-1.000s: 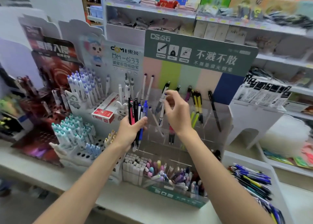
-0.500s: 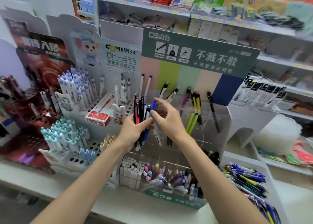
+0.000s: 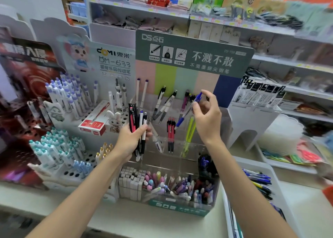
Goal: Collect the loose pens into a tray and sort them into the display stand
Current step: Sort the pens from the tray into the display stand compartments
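Stage: sorting is under way; collecting looks largely done, since pens are in hand and in the tray.
Left hand: left hand (image 3: 128, 140) grips an upright bundle of pens (image 3: 134, 119), black, pink and white, just in front of the stand's left side.
Right hand: right hand (image 3: 209, 117) pinches one blue pen (image 3: 186, 113) near its clip end, slanted tip-down above the middle compartments, not yet released.
Display stand: display stand (image 3: 165, 79) already holds white-and-black pens (image 3: 163, 104), a red-and-black pair (image 3: 170, 131) and yellow-green pens (image 3: 190, 131) in separate clear slots, each sparsely filled.
Tray: white tray (image 3: 255, 164) sits at the right on the counter, with a heap of loose pens (image 3: 259, 182) inside.
Remaining: the blue pen, the whole bundle and the tray's heap all await slots; by my reckoning well under half is sorted.
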